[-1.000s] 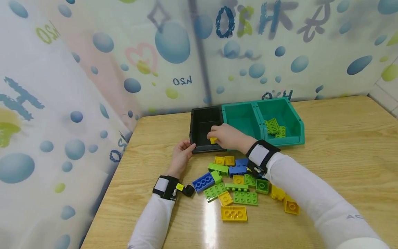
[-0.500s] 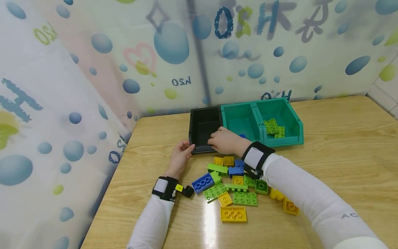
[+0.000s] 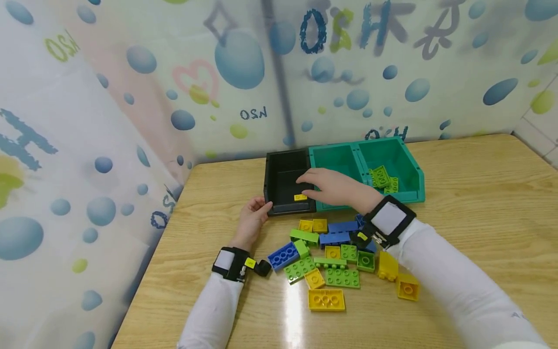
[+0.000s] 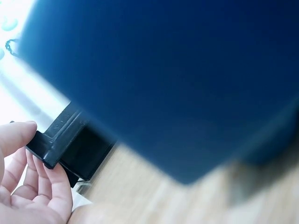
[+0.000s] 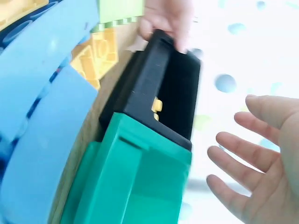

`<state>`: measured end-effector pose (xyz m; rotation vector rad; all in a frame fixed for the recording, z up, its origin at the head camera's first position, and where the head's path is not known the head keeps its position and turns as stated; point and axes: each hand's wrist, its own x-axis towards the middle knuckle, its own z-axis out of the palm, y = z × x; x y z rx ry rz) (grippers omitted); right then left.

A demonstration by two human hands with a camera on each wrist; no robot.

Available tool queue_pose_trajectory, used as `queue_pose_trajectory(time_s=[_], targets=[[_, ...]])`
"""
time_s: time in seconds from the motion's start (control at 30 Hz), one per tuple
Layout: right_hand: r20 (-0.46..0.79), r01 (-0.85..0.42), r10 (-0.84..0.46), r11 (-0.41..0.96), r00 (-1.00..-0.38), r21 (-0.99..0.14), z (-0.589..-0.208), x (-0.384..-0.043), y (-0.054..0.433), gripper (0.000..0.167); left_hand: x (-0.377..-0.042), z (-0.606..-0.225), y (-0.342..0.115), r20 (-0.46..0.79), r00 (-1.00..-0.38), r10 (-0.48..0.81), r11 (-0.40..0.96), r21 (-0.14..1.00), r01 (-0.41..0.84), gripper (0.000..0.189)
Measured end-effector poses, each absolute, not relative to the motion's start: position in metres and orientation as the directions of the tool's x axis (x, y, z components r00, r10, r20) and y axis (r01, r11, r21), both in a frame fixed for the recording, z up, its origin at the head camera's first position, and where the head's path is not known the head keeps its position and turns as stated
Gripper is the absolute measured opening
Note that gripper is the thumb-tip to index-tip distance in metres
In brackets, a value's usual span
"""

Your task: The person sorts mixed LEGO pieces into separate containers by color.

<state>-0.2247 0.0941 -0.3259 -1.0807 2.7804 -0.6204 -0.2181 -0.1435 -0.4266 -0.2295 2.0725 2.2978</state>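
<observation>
The left hand (image 3: 250,222) grips the front left corner of a black bin (image 3: 289,208). In the left wrist view, its thumb lies over the bin's rim (image 4: 51,144) and the fingers curl below; something large, dark blue and blurred covers most of that view. A small yellow brick (image 3: 300,198) lies on the black bin's floor near the front. Over the border between this bin and the middle green bin (image 3: 333,155), the right hand (image 3: 335,186) hovers with spread fingers. In the right wrist view that hand (image 5: 261,154) holds nothing.
The right green bin (image 3: 405,196) contains several green bricks (image 3: 383,178). Before the bins, loose bricks lie on the wooden table (image 3: 196,232): blue ones (image 3: 334,239), green ones (image 3: 342,278) and yellow ones (image 3: 326,300). A patterned curtain (image 3: 244,97) hangs behind.
The right hand has let go of the yellow brick, which now lies in the black bin. Its fingers have spread and the hand has lifted slightly. The left hand keeps its grip.
</observation>
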Motion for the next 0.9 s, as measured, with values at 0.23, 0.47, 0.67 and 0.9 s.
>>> queue_pose_trajectory(time_s=[0.23,0.47,0.67,0.9], targets=[[0.126,-0.616,-0.650,0.615,-0.750,-0.492,-0.322,-0.213,0.125,0.030,-0.219,-0.427,-0.144,-0.126,-0.989,-0.077,-0.118,0.986,-0.116,0.009],[0.135,-0.581,-0.631,0.582,-0.764,-0.569,-0.329,-0.200,0.153,0.026,-0.219,-0.429,-0.144,-0.129,-0.989,-0.069,-0.116,0.986,-0.120,0.011],[0.125,-0.589,-0.640,0.591,-0.758,-0.552,-0.337,-0.188,0.172,0.025,-0.218,-0.426,-0.143,-0.125,-0.989,-0.077,-0.116,0.987,-0.116,0.010],[0.089,-0.553,-0.624,0.608,-0.777,-0.570,-0.345,-0.171,0.190,0.024,-0.218,-0.426,-0.142,-0.123,-0.990,-0.071,-0.119,0.986,-0.114,0.009]])
